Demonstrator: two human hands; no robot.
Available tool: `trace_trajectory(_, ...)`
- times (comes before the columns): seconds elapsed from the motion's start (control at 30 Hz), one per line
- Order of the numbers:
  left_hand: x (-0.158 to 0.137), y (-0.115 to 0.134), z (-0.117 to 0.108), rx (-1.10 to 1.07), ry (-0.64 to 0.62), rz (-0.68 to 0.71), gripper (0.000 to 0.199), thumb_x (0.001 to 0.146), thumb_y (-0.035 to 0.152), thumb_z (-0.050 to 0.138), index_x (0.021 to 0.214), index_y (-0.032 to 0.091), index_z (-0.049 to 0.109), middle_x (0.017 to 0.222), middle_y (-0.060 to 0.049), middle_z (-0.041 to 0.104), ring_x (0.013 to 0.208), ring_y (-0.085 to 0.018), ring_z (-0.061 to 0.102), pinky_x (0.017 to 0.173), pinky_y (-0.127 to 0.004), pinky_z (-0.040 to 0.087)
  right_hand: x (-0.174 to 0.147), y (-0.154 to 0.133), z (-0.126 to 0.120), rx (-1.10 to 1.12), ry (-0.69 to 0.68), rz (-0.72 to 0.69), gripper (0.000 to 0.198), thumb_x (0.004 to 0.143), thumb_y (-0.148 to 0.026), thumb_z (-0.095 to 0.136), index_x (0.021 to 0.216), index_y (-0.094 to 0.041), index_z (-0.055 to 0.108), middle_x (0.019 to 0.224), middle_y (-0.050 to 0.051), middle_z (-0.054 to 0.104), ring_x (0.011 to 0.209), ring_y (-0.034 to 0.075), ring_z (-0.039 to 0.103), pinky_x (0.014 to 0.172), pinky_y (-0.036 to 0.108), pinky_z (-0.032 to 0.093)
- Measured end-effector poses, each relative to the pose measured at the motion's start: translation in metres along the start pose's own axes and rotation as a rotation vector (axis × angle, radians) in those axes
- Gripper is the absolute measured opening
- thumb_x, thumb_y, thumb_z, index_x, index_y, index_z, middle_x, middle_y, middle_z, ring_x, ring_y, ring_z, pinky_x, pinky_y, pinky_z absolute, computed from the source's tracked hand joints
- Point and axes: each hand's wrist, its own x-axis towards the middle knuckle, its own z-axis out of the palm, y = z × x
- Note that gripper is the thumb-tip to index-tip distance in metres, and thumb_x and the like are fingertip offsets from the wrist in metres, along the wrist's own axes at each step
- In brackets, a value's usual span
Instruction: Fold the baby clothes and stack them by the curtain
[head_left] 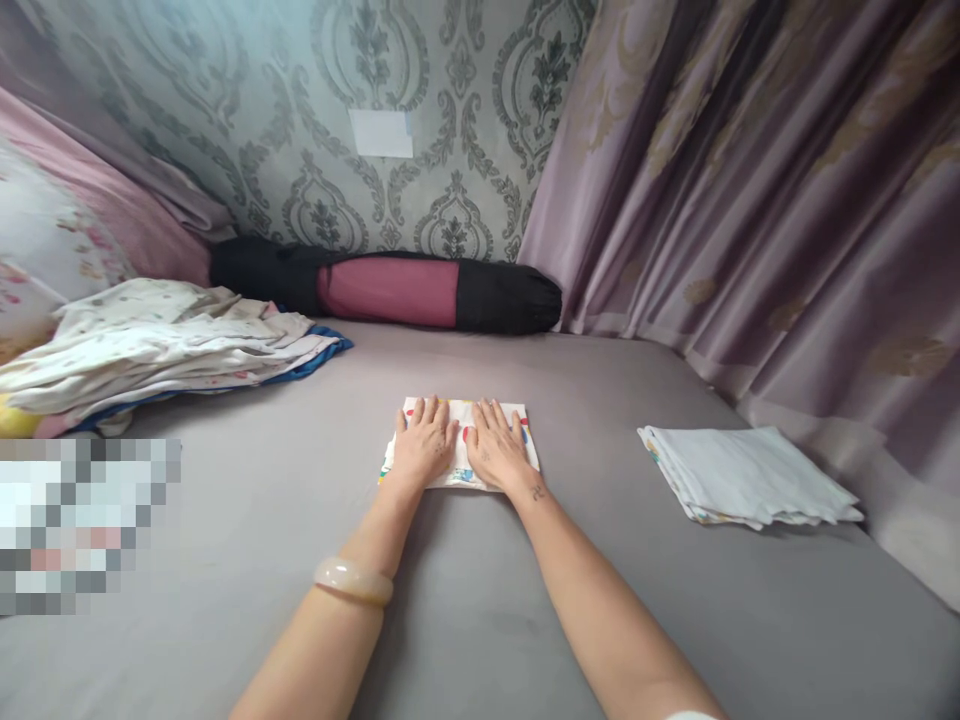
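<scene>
A folded white cloth [461, 478] with red, blue and yellow prints lies on the grey sheet [480, 600] in front of me. My left hand [424, 440] rests flat on its left half, fingers stretched toward the far edge. Flat on the right half is my right hand [495, 442], its fingers a little spread. Both palms press down on the cloth and cover much of its print. Neither hand grips anything.
To the right lies a stack of folded white cloths [750, 475]. A loose heap of pale clothes [172, 340] sits at the left. Along the patterned wall stretches a black and maroon long bag [386, 290]. Purple curtains [675, 180] hang at the right. The lower left is blurred out.
</scene>
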Motion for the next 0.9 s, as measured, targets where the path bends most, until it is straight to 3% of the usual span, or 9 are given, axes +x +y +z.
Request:
trace_trajectory(0.33, -0.001, -0.001, -0.001, -0.005, -0.017, 0.013, 0.051, 0.099, 0.038, 0.026, 0.141, 0.016, 0.043, 0.153, -0.016, 0.036, 0.141, -0.031, 0.032, 0.112, -0.056, 0.026, -0.001, 0.001, 0.001, -0.008, -0.004, 0.006, 0.058, 0.098, -0.032, 0.021, 0.151, -0.011, 0.03, 0.158, 0.008, 0.025, 0.147, 0.021, 0.014, 0.118, 0.046, 0.002)
trace_trajectory(0.47, -0.005, -0.003, -0.004, 0.013, 0.032, -0.056, 0.051, 0.099, 0.039, 0.026, 0.141, 0.015, 0.044, 0.151, -0.016, 0.04, 0.141, -0.03, 0.032, 0.113, -0.054, 0.024, -0.001, 0.004, 0.001, -0.004, 0.06, 0.117, 0.06, 0.099, -0.035, 0.019, 0.151, -0.008, 0.026, 0.16, 0.011, 0.017, 0.148, 0.023, 0.01, 0.118, 0.048, 0.003)
trace_trajectory(0.57, -0.005, -0.005, -0.004, 0.014, 0.001, -0.123, 0.055, 0.099, 0.04, 0.025, 0.143, 0.011, 0.041, 0.152, -0.017, 0.037, 0.143, -0.031, 0.029, 0.114, -0.055, 0.022, -0.002, 0.007, 0.003, -0.008, 0.051, 0.195, 0.063, 0.099, -0.037, 0.019, 0.151, -0.003, 0.023, 0.159, 0.014, 0.015, 0.148, 0.025, 0.01, 0.118, 0.047, 0.004)
trace_trajectory(0.7, -0.003, -0.007, 0.0, 0.006, -0.065, -0.142, 0.062, 0.099, 0.043, 0.022, 0.146, 0.005, 0.035, 0.153, -0.019, 0.033, 0.143, -0.031, 0.028, 0.115, -0.053, 0.021, -0.002, 0.008, 0.007, -0.006, 0.047, 0.197, 0.064, 0.098, -0.037, 0.022, 0.151, -0.001, 0.023, 0.159, 0.015, 0.016, 0.148, 0.026, 0.01, 0.118, 0.047, 0.005)
trace_trajectory(0.9, -0.005, -0.01, -0.002, 0.0, -0.034, -0.136, 0.06, 0.098, 0.041, 0.022, 0.145, 0.007, 0.038, 0.153, -0.017, 0.035, 0.142, -0.031, 0.03, 0.115, -0.051, 0.023, -0.001, 0.01, 0.002, 0.028, 0.013, 0.221, 0.063, 0.098, -0.036, 0.02, 0.151, -0.003, 0.022, 0.159, 0.014, 0.016, 0.148, 0.025, 0.011, 0.118, 0.047, 0.007)
